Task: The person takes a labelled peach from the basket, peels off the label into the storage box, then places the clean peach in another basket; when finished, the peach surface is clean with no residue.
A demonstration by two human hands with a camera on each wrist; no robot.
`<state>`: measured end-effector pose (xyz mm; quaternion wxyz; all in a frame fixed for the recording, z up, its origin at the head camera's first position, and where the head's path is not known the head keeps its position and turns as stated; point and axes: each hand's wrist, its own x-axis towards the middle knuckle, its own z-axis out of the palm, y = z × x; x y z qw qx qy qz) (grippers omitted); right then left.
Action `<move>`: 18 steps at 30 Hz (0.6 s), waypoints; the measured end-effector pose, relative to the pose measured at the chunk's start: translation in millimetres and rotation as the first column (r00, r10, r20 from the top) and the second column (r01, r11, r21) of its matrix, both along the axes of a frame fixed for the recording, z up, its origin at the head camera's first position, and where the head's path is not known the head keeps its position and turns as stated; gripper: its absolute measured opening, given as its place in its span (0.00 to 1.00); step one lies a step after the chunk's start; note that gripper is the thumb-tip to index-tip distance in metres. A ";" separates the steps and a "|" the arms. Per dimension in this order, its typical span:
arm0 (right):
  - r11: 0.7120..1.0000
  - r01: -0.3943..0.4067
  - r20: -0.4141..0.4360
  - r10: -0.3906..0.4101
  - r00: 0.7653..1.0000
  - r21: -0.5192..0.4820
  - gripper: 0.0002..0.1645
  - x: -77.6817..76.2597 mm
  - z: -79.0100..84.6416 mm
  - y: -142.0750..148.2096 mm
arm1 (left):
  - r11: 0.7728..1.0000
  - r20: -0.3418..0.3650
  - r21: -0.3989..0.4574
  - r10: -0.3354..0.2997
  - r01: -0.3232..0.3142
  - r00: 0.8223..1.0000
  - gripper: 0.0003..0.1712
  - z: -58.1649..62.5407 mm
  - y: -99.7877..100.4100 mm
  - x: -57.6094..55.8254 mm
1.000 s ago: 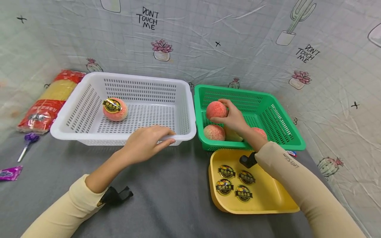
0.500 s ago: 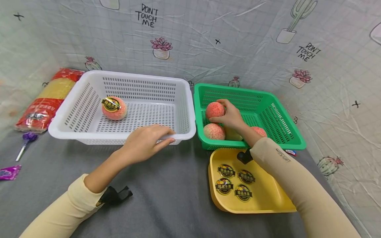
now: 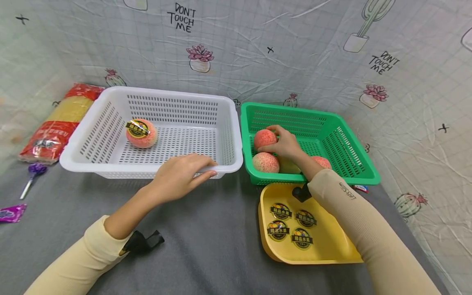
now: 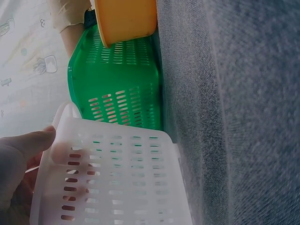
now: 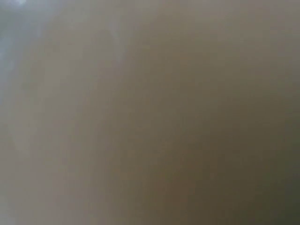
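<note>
In the head view my right hand (image 3: 289, 144) grips a red speckled peach (image 3: 264, 140) inside the green basket (image 3: 363, 181), thumb in front and fingers behind. A paler peach (image 3: 266, 162) lies just in front of it, and another peach (image 3: 322, 162) is partly hidden by my wrist. My left hand (image 3: 183, 177) holds the near rim of the white basket (image 3: 110, 167). In the left wrist view its thumb (image 4: 35, 142) lies outside the basket wall and the fingers are inside. A peach with a black and gold label (image 3: 141, 133) sits in the white basket. The right wrist view is only a blur.
A yellow tray (image 3: 328, 246) with several round labels (image 3: 278, 230) stands before the green basket. At the left lie a red and yellow packet (image 3: 60, 123), a purple lollipop (image 3: 37, 168) and a purple wrapper (image 3: 13, 214). A printed curtain (image 3: 236, 49) hangs behind.
The right hand and its peach have shifted slightly left and down within the green basket. My left hand has stayed on the white basket's rim.
</note>
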<state>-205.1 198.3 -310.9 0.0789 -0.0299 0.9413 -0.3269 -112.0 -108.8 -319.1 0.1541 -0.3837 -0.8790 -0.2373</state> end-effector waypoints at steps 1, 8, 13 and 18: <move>1.000 -0.004 0.005 0.004 1.000 0.011 0.44 -0.4 -0.3 0.1 | 1.000 -0.001 0.000 0.000 0.000 1.000 0.13 0.1 -0.1 0.1; 0.994 -0.044 0.024 0.041 0.999 0.101 0.44 -2.6 -2.0 1.5 | 1.000 -0.002 0.000 0.001 -0.001 1.000 0.13 0.2 -0.3 1.1; 0.995 -0.048 0.039 0.045 0.998 0.083 0.46 -2.7 -1.4 3.4 | 1.000 -0.006 0.000 -0.001 0.001 1.000 0.13 -0.1 0.4 1.0; 0.997 -0.036 0.051 0.032 0.998 0.075 0.46 -0.9 1.9 4.5 | 1.000 -0.002 -0.003 0.008 -0.008 1.000 0.13 0.1 1.0 0.9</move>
